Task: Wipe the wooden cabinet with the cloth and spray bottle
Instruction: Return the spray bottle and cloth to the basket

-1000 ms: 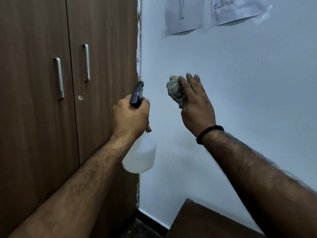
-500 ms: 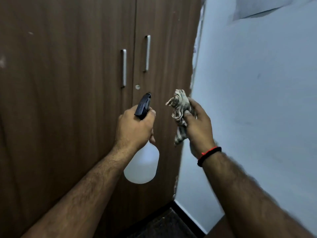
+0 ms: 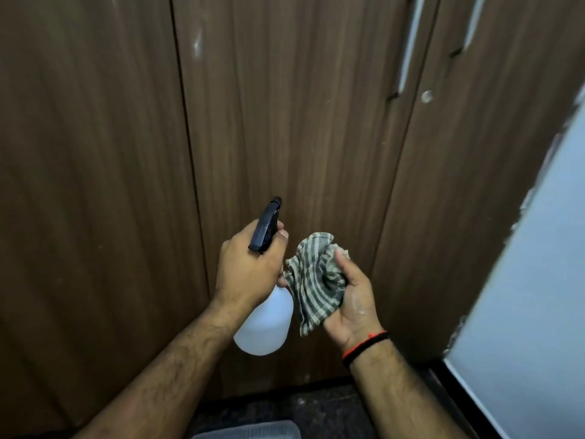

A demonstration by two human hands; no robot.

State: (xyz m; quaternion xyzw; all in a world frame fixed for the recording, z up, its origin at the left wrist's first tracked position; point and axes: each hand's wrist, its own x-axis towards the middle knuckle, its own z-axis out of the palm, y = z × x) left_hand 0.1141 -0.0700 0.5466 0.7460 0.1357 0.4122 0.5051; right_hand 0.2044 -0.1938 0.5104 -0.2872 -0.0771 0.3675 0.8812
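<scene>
Head: cloth [image 3: 311, 285] (striped) inside right fingers [image 3: 342, 259].

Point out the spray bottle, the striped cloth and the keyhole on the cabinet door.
spray bottle [image 3: 264, 324]: head view, on its white body below the left hand.
striped cloth [image 3: 313, 286]: head view, on the bunched middle held in the right hand.
keyhole [image 3: 427, 96]: head view, on the round metal lock face.

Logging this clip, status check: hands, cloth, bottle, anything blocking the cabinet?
Left hand grips spray bottle, nozzle toward cabinet door. Right hand holds striped cloth, off the wood. Nothing blocking.
</scene>
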